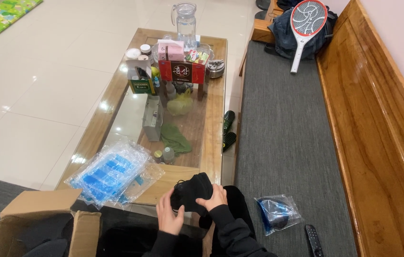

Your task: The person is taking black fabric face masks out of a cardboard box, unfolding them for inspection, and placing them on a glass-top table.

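Both hands, left hand [168, 215] and right hand [214, 197], hold a black mask stack [192, 190].

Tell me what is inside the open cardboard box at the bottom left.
The cardboard box has its flaps open, and dark fabric shows inside. What kind of item it is cannot be told, and anything beneath it is covered. The box's lower part runs out of the picture.
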